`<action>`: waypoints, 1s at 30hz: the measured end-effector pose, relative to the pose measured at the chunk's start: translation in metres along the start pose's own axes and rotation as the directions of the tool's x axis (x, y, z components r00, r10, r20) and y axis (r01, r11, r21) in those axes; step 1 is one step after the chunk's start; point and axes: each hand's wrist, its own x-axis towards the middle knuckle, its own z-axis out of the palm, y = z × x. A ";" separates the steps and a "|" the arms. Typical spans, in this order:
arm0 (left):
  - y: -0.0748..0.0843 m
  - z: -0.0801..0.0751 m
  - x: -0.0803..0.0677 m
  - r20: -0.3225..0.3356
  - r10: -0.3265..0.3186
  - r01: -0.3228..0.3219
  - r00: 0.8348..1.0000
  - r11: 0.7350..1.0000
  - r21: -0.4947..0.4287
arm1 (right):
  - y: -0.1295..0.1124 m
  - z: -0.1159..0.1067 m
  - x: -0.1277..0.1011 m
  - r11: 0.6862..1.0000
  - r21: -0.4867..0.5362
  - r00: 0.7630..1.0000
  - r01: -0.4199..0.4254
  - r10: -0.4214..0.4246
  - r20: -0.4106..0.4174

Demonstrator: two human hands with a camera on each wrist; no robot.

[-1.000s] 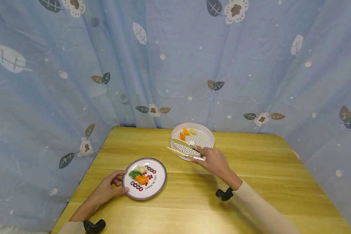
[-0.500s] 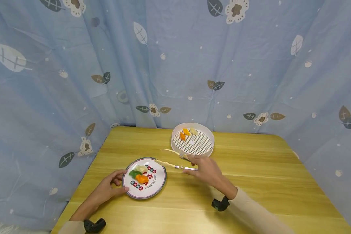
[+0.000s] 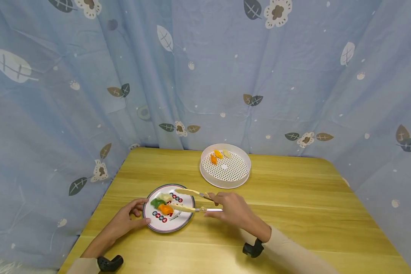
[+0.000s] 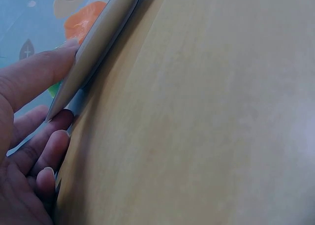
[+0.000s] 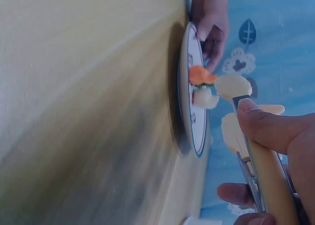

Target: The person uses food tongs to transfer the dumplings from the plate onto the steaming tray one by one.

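Note:
My left hand (image 3: pixel 125 219) pinches the left rim of a round white plate (image 3: pixel 181 222); the left wrist view has the thumb on top and fingers below the edge. Grouped on the plate are a pale dumpling-shaped piece (image 3: pixel 165 197), a green one (image 3: pixel 155 203) and an orange one (image 3: pixel 166 209). My right hand (image 3: pixel 238 213) holds tongs (image 5: pixel 268 180) with cream tips and metal-edged handles. Their arms are spread apart over the plate's right half, with nothing visible between them. In the head view, the near tip overlaps the orange piece's edge; contact is unclear.
Behind the plate, to its right, stands a round white steamer tray (image 3: pixel 226 183) with a perforated base. Orange and pale pieces lie at its back left. A blue patterned curtain (image 3: pixel 212 76) hangs behind the wooden table (image 3: pixel 311 205).
From the steamer tray, my right hand has brought the spread tongs left and nearer, over the plate. The left hand and the plate have stayed put. All the pieces keep their places.

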 end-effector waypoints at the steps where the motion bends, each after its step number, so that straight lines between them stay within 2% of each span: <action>1: 0.000 0.000 0.000 0.000 0.003 -0.003 1.000 1.000 -0.001 | -0.001 0.001 0.000 1.000 0.005 1.000 0.003 -0.003 0.006; 12: -0.001 0.000 -0.001 -0.002 0.032 -0.032 0.999 0.999 -0.010 | -0.011 0.014 -0.002 0.999 0.000 0.999 0.036 -0.036 0.039; 30: 0.001 0.001 -0.002 -0.009 0.012 -0.012 1.000 1.000 -0.004 | -0.017 0.030 -0.001 0.999 0.005 0.997 0.041 -0.041 0.072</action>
